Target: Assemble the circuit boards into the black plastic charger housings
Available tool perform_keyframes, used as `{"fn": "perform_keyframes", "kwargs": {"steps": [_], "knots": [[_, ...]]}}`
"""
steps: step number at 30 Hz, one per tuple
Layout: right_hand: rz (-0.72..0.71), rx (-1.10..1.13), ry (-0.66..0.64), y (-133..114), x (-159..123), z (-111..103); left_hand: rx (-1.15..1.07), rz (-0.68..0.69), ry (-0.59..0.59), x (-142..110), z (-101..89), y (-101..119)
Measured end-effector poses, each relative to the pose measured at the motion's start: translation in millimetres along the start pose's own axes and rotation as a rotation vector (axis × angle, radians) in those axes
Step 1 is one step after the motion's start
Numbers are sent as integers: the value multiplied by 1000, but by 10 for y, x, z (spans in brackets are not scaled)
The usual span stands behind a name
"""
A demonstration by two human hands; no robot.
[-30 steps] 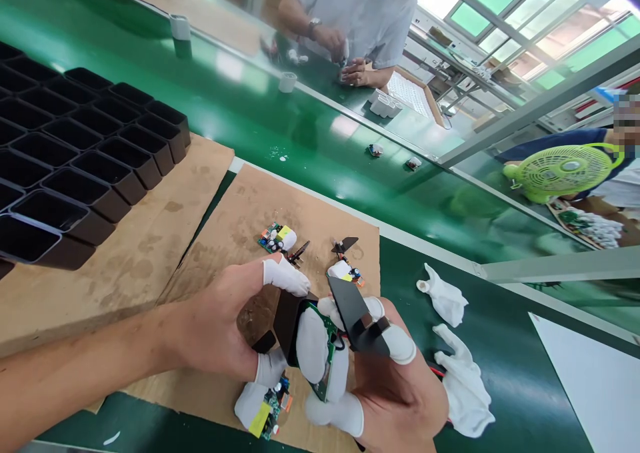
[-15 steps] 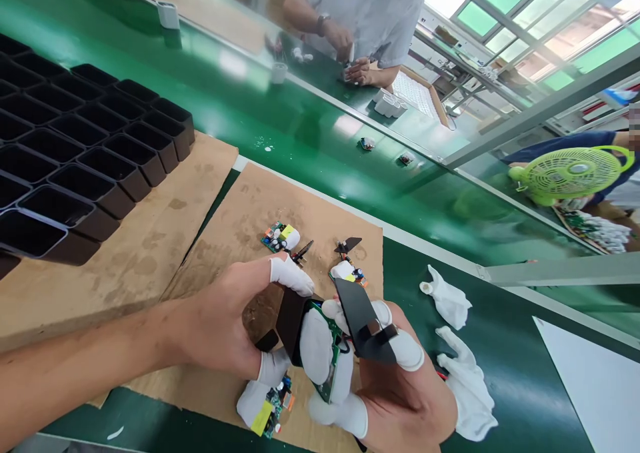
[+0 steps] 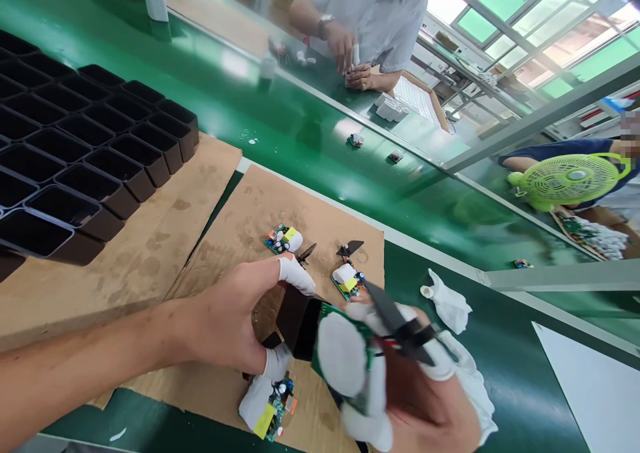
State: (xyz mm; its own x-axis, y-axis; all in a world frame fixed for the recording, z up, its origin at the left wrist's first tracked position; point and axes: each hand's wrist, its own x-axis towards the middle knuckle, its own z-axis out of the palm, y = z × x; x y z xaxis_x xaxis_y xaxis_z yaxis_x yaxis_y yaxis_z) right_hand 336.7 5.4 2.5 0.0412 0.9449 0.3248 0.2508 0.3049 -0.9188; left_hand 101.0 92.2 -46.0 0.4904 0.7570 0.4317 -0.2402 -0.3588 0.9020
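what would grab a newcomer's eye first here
At the bottom centre, the left hand and right hand, in white fingertip covers, meet on a black housing and green circuit board. Far left sits a black compartment tray; at right, a lime-green fan.

Three loose circuit boards on cardboard (image 3: 283,238) (image 3: 349,281) (image 3: 273,410); fourth board (image 3: 345,346) in hand. Two cardboard sheets (image 3: 260,206) (image 3: 165,226). Two white gloves (image 3: 447,300) (image 3: 475,386). One green fan (image 3: 567,178).

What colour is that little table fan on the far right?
The fan is bright lime green, blades and grille alike; it shows in the head view.
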Motion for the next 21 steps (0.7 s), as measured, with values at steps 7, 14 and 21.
{"fn": "perform_keyframes", "kwargs": {"steps": [7,14,21], "knots": [[-126,156,305,-31,128,-54,-78,-30,49,34,67,49],[-30,156,144,-34,134,-94,-103,-21,88,38,95,83],[-47,195,28,-157,161,83,-58,-24,41,8,58,25]]}}
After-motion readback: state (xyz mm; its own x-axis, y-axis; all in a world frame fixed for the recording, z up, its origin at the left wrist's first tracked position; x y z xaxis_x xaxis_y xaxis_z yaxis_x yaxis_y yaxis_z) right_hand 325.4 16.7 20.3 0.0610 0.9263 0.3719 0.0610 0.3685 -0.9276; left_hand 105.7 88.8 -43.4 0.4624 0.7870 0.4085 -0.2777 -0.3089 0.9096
